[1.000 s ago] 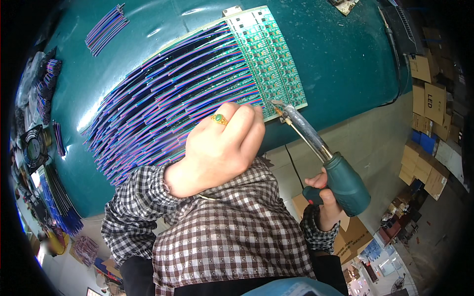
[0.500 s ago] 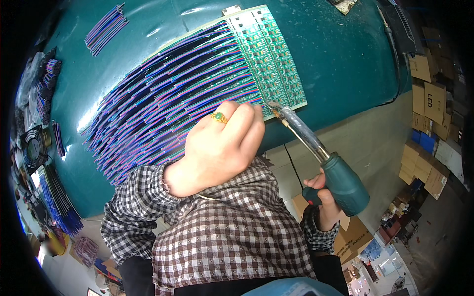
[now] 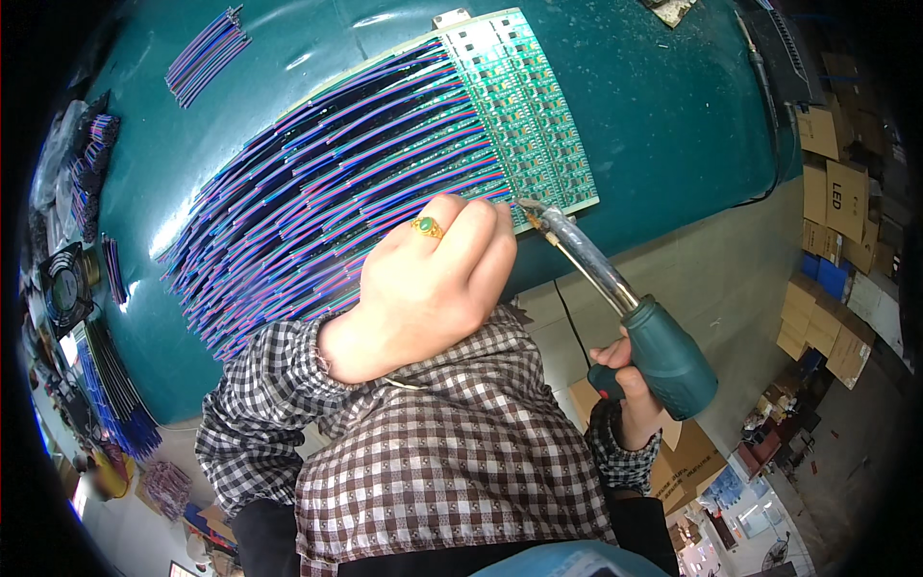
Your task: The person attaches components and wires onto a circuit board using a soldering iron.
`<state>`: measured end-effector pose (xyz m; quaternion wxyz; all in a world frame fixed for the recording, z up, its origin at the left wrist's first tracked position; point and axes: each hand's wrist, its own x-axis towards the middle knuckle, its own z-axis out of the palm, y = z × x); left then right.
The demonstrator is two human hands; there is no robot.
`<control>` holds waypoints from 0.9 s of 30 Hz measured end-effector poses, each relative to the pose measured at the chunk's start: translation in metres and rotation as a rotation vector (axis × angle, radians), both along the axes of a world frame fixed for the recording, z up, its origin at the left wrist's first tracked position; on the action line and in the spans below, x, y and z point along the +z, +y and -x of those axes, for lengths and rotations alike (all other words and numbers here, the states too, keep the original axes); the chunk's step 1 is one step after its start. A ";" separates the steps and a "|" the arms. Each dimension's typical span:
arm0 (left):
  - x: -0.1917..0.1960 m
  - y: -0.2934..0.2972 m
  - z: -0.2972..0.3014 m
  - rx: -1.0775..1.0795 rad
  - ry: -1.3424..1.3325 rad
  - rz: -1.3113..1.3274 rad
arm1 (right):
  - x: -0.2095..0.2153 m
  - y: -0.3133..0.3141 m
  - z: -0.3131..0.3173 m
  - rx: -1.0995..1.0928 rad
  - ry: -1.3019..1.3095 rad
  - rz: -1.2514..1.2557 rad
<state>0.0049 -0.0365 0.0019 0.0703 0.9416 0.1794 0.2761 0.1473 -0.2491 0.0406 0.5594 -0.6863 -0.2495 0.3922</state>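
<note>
The green printed circuit panel (image 3: 524, 106) lies flat on the teal table (image 3: 663, 115), a long strip running from far left to near right, with a fan of blue, purple and red wires (image 3: 317, 212) spreading leftward from its edge. Its near right corner is where the work sits. The left hand (image 3: 428, 284), wearing a gold ring with a green stone (image 3: 427, 227), rests curled over the wire ends there; what its fingertips pinch cannot be told. The right hand (image 3: 625, 385) grips the teal-handled soldering iron (image 3: 615, 293), its long axis slanting up-left, its tip touching the panel just beside the left fingertips.
</note>
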 end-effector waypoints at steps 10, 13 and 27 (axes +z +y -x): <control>-0.001 0.001 0.000 -0.011 -0.013 -0.014 | 0.000 -0.003 0.000 -0.050 -0.088 -0.011; -0.001 0.000 0.001 0.009 0.000 -0.010 | 0.013 0.010 0.003 -0.075 -0.003 0.103; 0.005 0.001 0.000 0.004 0.005 0.104 | 0.005 0.003 0.005 -0.076 -0.029 0.015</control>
